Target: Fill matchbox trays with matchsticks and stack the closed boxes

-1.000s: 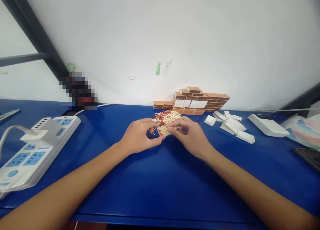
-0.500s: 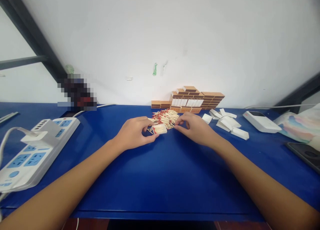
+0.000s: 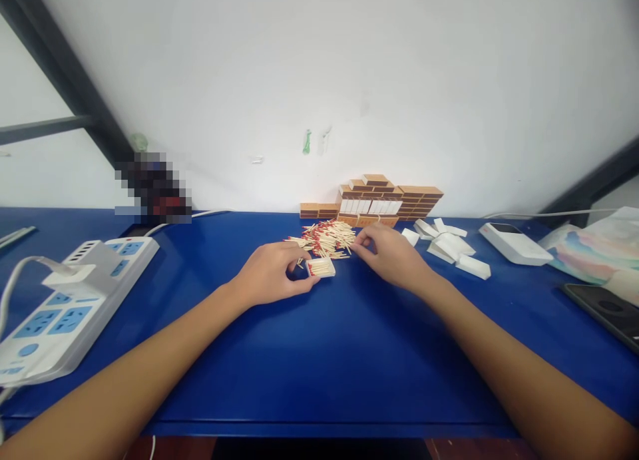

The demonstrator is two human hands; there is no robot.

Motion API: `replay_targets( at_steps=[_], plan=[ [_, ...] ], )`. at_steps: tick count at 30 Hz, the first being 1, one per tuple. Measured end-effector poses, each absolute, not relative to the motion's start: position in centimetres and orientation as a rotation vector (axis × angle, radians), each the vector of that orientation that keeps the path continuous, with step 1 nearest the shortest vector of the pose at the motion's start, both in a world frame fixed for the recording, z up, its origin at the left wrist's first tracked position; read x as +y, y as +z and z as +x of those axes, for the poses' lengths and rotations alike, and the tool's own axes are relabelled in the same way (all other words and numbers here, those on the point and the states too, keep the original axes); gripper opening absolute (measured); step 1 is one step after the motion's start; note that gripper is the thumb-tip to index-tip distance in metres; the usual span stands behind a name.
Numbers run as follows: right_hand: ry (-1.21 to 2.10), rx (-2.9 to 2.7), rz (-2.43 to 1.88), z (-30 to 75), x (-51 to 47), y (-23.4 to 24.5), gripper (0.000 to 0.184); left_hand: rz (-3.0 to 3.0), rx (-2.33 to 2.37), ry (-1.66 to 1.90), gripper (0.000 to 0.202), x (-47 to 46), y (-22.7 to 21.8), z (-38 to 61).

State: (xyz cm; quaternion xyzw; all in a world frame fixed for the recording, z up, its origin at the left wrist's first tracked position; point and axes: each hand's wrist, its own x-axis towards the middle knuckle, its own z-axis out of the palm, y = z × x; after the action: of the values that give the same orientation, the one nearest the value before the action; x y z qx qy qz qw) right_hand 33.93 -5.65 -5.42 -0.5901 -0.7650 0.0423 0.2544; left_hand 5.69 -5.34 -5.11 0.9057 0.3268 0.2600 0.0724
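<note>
A small white matchbox tray [image 3: 327, 271] with red-tipped matches lying in it is held at its left end by my left hand [image 3: 272, 273], thumb at the near side. Just behind the tray spreads a loose pile of matches [image 3: 332, 237] with red heads. At the pile's right edge is my right hand [image 3: 382, 250], thumb and fingertips pinched together; whatever is between them is too small to make out. Behind the pile, brown matchboxes [image 3: 422, 200] are stacked against the wall, with a row of white trays set among them.
Several white trays [image 3: 452, 247] lie loose to the right of my right hand. Farther right are a white device [image 3: 516, 243], a pastel plastic bag [image 3: 584, 243] and a dark phone [image 3: 606, 310]. On the left is a power strip [image 3: 74, 307] with a plugged-in charger on the blue table [image 3: 319, 367].
My left hand and the tray have come slightly lower and nearer, leaving the tray apart from most of the pile. My right hand has barely moved. The view has shifted slightly.
</note>
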Motion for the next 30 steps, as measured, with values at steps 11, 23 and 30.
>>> replay_targets(
  at_steps=[11,23,30],
  plan=[
    [0.099,-1.951,-1.611,32.5,-5.6,-7.0,0.017,2.726,0.939,0.781,0.026,-5.8,-5.4,6.0],
    [0.142,-2.239,-1.475,34.1,-6.4,-4.2,0.017,2.724,0.975,0.742,0.026,-5.6,-5.5,6.1],
    [0.165,-2.479,-1.253,31.4,-8.9,-2.9,0.012,2.698,0.969,0.757,0.028,-5.5,-5.4,6.0]
  ],
)
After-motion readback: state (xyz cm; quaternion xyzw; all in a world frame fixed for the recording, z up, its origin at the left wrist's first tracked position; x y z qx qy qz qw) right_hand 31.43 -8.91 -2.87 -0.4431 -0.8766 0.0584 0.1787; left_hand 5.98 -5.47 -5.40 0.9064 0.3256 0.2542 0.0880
